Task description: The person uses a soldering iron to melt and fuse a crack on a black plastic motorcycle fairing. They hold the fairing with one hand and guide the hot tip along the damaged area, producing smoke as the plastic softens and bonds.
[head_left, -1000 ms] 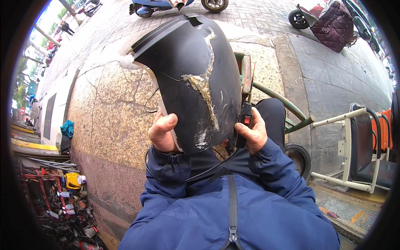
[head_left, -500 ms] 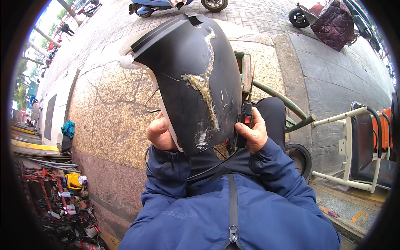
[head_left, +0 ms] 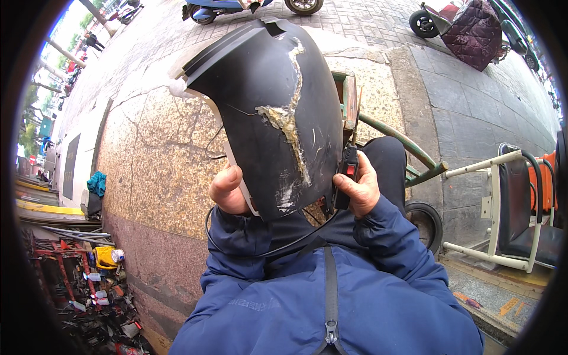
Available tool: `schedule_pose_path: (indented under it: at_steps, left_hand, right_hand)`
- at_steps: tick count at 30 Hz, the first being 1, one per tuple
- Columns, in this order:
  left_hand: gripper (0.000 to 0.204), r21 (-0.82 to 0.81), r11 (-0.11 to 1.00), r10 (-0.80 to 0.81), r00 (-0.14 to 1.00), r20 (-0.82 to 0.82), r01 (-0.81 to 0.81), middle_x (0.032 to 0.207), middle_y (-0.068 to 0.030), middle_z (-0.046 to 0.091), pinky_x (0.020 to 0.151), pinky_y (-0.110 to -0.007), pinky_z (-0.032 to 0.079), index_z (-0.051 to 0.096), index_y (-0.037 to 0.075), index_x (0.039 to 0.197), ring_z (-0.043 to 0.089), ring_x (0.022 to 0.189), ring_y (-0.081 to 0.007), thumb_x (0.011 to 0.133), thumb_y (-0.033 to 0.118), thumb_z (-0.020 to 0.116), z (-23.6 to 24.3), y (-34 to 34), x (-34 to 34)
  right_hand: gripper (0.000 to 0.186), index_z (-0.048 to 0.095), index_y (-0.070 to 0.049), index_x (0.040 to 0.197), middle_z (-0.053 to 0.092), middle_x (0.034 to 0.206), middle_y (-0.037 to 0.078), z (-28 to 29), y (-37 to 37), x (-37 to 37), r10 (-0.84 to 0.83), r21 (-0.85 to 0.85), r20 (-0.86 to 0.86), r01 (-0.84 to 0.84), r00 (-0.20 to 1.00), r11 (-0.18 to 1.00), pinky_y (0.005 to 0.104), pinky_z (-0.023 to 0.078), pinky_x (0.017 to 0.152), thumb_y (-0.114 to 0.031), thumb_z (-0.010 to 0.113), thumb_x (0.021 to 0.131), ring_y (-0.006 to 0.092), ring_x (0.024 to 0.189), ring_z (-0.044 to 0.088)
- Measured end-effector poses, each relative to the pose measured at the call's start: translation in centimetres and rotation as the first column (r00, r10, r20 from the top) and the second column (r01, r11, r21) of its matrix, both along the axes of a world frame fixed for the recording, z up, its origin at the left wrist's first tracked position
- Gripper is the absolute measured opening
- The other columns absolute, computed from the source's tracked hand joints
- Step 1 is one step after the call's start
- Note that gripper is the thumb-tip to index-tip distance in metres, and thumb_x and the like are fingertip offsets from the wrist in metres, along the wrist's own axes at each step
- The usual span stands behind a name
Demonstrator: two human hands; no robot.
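Panel (head_left: 266, 133) steady, left hand (head_left: 229, 189) shifted
It sits slightly farther left, pinching the near-left edge; right hand (head_left: 362, 188) pinches tool (head_left: 348, 180), seam (head_left: 289, 126) left exposed.

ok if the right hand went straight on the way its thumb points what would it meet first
Most likely the right side of the black curved panel, just past the black handle that the right hand holds; the gap in depth is unclear.

Navy jacket (head_left: 390, 290) with long sleeves (head_left: 396, 239); faint lettering (head_left: 254, 305) sits left of its grey zipper (head_left: 331, 284), dark trousers (head_left: 387, 163) beyond the zipper.
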State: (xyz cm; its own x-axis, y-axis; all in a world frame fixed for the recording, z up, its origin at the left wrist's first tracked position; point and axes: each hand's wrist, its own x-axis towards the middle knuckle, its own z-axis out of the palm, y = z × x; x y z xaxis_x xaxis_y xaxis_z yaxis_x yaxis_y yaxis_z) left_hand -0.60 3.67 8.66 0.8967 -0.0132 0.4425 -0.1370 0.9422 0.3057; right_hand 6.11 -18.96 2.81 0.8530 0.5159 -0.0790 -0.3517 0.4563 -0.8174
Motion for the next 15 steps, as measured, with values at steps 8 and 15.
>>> schedule_pose_path:
  at_steps: [8, 15]
  left_hand:
    - [0.072, 0.007, 1.000, 0.030, 1.000, -0.006, -0.030, 0.143, -0.0272, 0.053, 0.113, -0.050, 0.044, 0.042, -0.012, 0.144, 0.056, 0.131, -0.0374, 0.092, 0.033, 0.062, -0.62, 0.24, 0.00]
    - [0.071, 0.031, 0.999, 0.033, 0.999, 0.001, -0.033, 0.143, -0.0269, 0.054, 0.112, -0.050, 0.045, 0.042, -0.011, 0.145, 0.056, 0.130, -0.0372, 0.093, 0.033, 0.062, -0.25, -0.14, 0.01]
  right_hand:
    - [0.051, 0.048, -0.005, 0.126, 0.068, 0.103, 0.006, 0.01, -0.02, 0.04, -0.002, -0.008, 0.006, 0.002, 1.000, 1.000, 0.0302, 0.055, 0.077, -0.008, 0.081, 0.086, 0.0134, 0.088, 0.066]
    - [0.052, 0.048, -0.004, 0.126, 0.068, 0.107, 0.007, 0.10, -0.05, -0.01, -0.005, 0.007, -0.003, 0.005, 1.000, 1.000, 0.0313, 0.055, 0.082, -0.006, 0.080, 0.086, 0.0142, 0.093, 0.066]
